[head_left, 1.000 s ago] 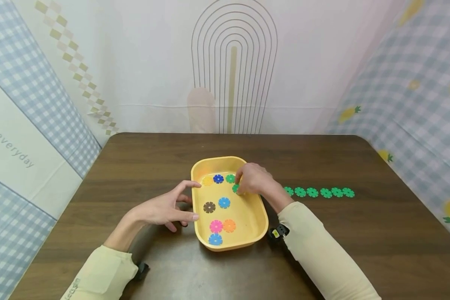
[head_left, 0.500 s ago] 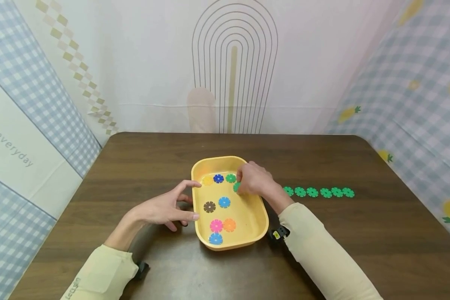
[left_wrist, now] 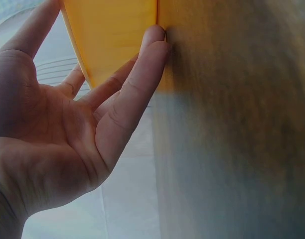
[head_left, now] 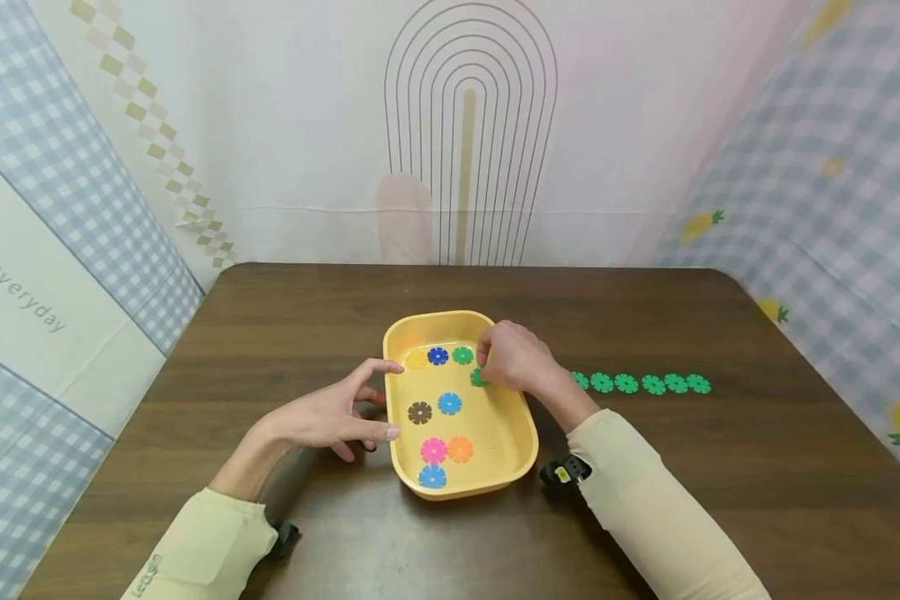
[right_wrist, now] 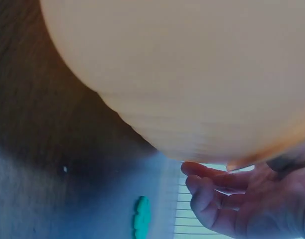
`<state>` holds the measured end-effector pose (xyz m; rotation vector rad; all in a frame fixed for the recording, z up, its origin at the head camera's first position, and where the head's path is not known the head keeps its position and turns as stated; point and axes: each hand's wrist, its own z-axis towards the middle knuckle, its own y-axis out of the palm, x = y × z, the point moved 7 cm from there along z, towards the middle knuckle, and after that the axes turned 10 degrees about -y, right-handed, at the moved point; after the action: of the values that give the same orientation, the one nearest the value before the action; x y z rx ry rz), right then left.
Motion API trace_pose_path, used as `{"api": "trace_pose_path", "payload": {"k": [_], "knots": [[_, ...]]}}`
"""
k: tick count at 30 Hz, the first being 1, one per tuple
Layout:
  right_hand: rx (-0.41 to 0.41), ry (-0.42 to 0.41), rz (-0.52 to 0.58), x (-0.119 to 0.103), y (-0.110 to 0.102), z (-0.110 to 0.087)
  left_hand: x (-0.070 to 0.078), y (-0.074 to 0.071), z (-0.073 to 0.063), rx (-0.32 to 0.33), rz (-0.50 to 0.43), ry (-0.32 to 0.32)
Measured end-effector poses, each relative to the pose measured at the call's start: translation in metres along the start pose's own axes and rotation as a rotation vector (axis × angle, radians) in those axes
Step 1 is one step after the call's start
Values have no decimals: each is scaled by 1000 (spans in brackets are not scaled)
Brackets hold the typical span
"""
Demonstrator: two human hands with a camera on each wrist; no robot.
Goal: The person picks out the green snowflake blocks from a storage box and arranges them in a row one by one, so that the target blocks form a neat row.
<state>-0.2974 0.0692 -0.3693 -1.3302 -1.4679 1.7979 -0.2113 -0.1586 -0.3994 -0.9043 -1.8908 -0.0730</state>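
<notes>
In the head view a yellow plastic basin stands mid-table with several notched interlocking discs on its floor. My right hand reaches over the basin's right side and pinches a green interlocking disc; the fingertips are partly hidden. Beside it lies another green disc. My left hand touches the basin's left rim with thumb and index finger, the other fingers lower along the outside. In the left wrist view those fingers are nearly straight against the yellow wall.
Several green discs lie in a row on the brown table, right of the basin. Inside the basin are a dark blue disc, a brown disc, a pink disc, an orange disc and others.
My right hand has shifted slightly to the right and up, and the green disc at its fingertips has moved right with it. My left hand has stayed on the rim.
</notes>
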Motion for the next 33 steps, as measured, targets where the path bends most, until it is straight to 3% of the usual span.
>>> {"api": "trace_pose_path", "payload": {"k": [10, 21, 33], "knots": [[9, -13, 106, 6, -10, -7, -1, 0, 1, 0, 5, -4], [210, -68, 364, 21, -45, -21, 0, -1, 1, 15, 25, -14], [244, -43, 473, 41, -46, -30, 0, -1, 0, 22, 27, -22]]}}
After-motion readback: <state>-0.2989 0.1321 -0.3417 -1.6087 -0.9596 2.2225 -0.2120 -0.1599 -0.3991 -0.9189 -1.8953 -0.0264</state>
